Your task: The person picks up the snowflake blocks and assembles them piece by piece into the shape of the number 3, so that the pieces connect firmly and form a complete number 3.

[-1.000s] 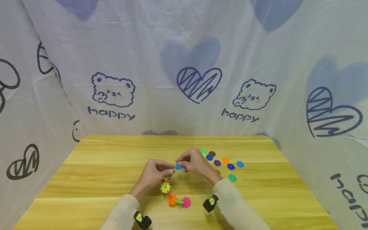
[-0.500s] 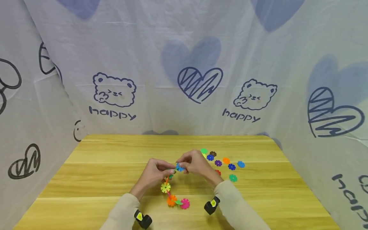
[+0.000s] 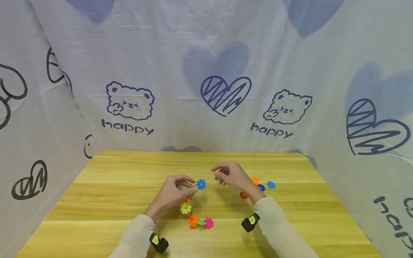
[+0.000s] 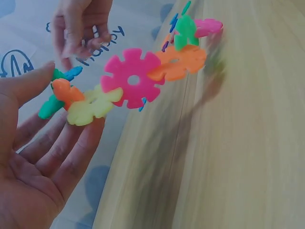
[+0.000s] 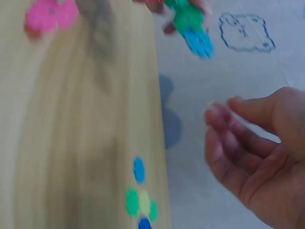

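Over the wooden table (image 3: 129, 168), the disc chain (image 3: 185, 208) is pinched in the left hand (image 3: 172, 190); loose discs (image 3: 261, 187) are partly screened by the right hand (image 3: 233, 176), its fingers loosely parted.

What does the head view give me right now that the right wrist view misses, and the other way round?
Only the head view: the loose red flower-shaped plastic disc, the loose orange flower-shaped one and the cream fabric sleeves.

Only the right wrist view: a loose yellow flower-shaped disc between two green ones.

Both: the wood-grain table, the right hand holding nothing, the bright blue flower-shaped disc beyond the left hand, and that hand, just partly in the wrist view.
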`<action>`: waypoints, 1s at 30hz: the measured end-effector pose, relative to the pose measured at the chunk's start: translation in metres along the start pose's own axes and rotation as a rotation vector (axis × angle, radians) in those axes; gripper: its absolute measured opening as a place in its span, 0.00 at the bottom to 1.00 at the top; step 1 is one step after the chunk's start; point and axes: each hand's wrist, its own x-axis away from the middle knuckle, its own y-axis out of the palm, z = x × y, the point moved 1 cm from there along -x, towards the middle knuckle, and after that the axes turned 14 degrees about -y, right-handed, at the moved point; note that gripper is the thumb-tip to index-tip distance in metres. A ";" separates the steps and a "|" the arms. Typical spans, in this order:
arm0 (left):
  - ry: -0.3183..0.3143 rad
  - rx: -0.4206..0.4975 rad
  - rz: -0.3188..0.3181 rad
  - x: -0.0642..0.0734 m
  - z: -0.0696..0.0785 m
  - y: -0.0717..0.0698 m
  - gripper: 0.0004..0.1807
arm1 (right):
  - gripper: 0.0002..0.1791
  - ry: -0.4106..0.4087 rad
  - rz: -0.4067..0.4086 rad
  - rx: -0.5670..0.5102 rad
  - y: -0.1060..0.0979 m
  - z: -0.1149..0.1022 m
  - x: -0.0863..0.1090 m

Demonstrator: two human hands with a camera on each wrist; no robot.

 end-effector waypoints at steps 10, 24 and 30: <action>0.073 -0.025 -0.069 -0.001 -0.002 -0.003 0.22 | 0.06 0.111 -0.096 0.212 -0.039 0.028 0.019; 0.127 -0.029 -0.124 -0.003 -0.005 -0.004 0.28 | 0.09 0.107 -0.239 0.375 -0.039 0.056 0.049; 0.159 -0.028 -0.150 -0.002 -0.003 -0.003 0.24 | 0.12 0.105 -0.235 0.383 -0.036 0.065 0.055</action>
